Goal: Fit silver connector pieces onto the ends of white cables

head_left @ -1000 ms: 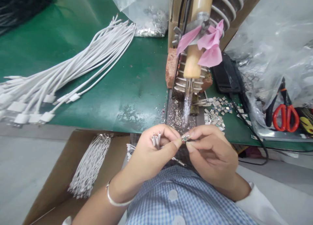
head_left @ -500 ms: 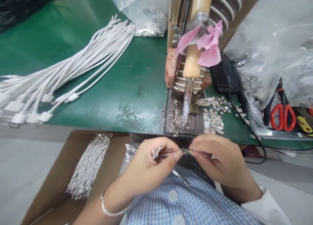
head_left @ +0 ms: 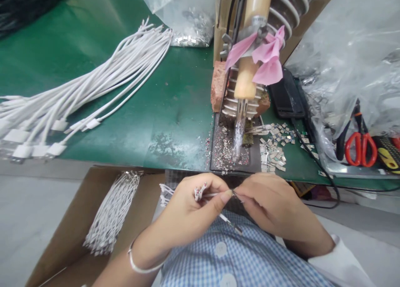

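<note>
In front of the soldering iron (head_left: 245,83), our left hand (head_left: 194,208) pinches white cables (head_left: 198,193); our right hand (head_left: 275,208) pinches at one tip (head_left: 233,192). We should keep both still.

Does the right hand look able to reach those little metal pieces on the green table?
Probably yes: the right hand is close to the metal pieces, with nothing visibly between them, though it seems busy at the end of a white cable.
</note>
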### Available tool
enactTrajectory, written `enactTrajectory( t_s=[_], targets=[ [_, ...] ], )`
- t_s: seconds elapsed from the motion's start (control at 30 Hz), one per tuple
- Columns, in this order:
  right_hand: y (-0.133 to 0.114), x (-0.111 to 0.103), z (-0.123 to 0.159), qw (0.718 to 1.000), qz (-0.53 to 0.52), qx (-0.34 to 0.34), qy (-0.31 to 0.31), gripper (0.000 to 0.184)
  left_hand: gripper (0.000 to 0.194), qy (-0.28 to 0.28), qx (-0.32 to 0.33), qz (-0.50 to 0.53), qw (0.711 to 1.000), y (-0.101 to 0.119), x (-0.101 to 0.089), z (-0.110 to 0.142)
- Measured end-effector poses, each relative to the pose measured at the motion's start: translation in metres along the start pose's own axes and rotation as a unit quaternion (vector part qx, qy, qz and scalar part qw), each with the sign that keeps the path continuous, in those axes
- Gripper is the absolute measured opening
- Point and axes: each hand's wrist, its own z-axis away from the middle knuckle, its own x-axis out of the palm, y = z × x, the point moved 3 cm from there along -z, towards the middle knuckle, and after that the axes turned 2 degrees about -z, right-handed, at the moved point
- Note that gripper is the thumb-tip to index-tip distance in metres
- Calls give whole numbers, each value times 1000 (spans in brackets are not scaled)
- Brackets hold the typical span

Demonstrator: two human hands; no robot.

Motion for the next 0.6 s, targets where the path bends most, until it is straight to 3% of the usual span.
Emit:
enactTrajectory(
  t_s=[0.13, 0.23, 0.6],
  targets=[
    [6, -5, 0, 991, -89, 38, 87, 8, 14, 21, 16, 6, 1000, -1, -3, 0],
    [9, -8, 2, 976, -138, 60, 155, 16, 12, 39, 31, 8, 999, -1, -6, 1],
    [3, 11, -5, 958, -149, 36, 243, 18, 9, 91, 46, 35, 994, 1, -4, -6]
  ],
)
